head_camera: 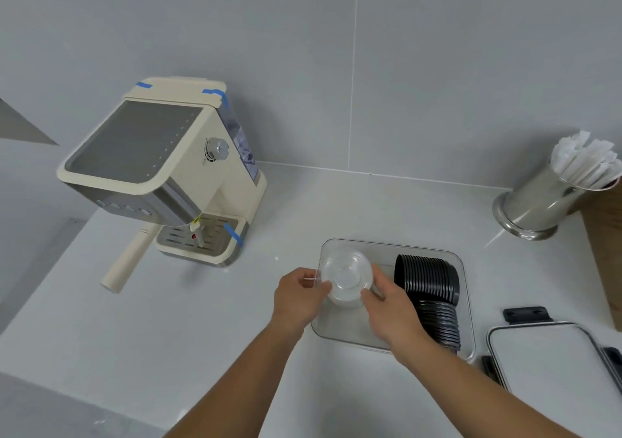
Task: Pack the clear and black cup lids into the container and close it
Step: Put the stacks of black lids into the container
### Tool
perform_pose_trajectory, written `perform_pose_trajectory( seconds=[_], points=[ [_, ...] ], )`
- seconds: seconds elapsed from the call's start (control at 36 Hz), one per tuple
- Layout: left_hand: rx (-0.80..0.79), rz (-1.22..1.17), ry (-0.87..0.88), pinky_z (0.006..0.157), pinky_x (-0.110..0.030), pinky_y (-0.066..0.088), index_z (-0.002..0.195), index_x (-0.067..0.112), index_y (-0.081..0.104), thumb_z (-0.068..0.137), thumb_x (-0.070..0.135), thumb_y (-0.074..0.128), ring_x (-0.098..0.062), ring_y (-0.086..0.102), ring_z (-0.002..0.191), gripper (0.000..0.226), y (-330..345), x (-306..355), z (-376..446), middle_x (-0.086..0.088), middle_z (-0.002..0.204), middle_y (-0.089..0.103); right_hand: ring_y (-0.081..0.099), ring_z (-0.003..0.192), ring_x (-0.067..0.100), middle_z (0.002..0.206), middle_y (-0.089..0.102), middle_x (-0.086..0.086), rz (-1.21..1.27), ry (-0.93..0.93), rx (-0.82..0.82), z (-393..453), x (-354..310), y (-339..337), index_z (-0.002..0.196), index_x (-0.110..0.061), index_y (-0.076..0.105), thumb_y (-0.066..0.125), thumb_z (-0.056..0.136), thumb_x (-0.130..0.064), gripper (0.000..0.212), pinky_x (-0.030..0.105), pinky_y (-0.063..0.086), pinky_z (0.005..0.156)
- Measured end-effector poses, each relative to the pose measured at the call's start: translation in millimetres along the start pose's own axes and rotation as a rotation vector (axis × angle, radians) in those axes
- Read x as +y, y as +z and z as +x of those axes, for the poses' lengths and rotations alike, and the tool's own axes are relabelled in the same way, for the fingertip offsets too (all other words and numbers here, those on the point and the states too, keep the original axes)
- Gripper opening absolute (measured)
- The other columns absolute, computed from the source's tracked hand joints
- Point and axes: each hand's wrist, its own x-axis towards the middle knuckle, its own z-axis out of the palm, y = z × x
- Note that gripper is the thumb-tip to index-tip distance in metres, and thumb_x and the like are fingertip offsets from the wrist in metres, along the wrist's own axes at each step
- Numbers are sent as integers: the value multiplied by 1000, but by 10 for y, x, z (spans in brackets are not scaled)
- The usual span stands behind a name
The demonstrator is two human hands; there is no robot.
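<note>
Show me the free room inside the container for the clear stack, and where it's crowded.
The left half of the container is bare, bordered by its left wall and the black lids. The right half is packed with those black lids. Both hands, left hand and right hand, hold the clear lids over that bare side.

Both hands, left hand (299, 294) and right hand (392, 306), grip clear lids (346, 277) over the container (466, 289)

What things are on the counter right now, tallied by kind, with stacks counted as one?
Coffee machine: 1
Clear container: 1
Container lid: 1
Black cup lid stack: 1
Clear cup lid stack, held by left hand and right hand: 1
Metal holder of wrapped straws: 1
Total: 6
</note>
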Motion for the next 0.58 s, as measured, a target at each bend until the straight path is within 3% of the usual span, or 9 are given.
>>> perform_pose_trajectory(
  seconds=[0.14, 0.25, 0.31, 0.47, 0.58],
  points=[
    [8, -4, -7, 80, -39, 58, 86, 22, 69, 72, 23, 80, -20, 66, 80, 17, 26, 13, 20, -1, 86, 71, 63, 94, 11, 112, 67, -11, -62, 0, 27, 16, -7, 32, 133, -48, 50, 47, 95, -8, 55, 21, 47, 79],
    [6, -27, -23, 80, -38, 57, 86, 20, 71, 71, 21, 81, -20, 66, 77, 18, 22, 15, 13, -1, 84, 71, 64, 95, 17, 111, 69, -5, -87, 13, 20, 32, -20, 27, 129, -50, 52, 48, 93, -12, 53, 25, 50, 77],
    [-1, -37, -32, 80, -38, 57, 87, 19, 72, 71, 21, 82, -20, 66, 77, 19, 17, 18, 14, -1, 83, 71, 63, 99, 17, 113, 68, -2, -57, 22, 11, 25, -46, 7, 129, -47, 54, 49, 93, -13, 50, 19, 47, 71],
    [-20, -54, -43, 85, -40, 56, 92, 15, 73, 73, 20, 81, -20, 66, 82, 21, -1, 58, -30, -1, 87, 71, 57, 90, -1, 110, 67, -12, 35, 32, -11, -19, -161, -64, 116, -44, 63, 51, 92, -8, 45, 12, 40, 68],
    [-38, -68, -45, 89, -39, 57, 89, 21, 71, 79, 21, 78, -19, 67, 86, 12, -41, 125, -99, -2, 94, 73, 58, 93, 10, 104, 67, -7, 54, 46, -7, -67, -180, -61, 104, -42, 66, 52, 90, -7, 40, 17, 43, 73]
  ],
)
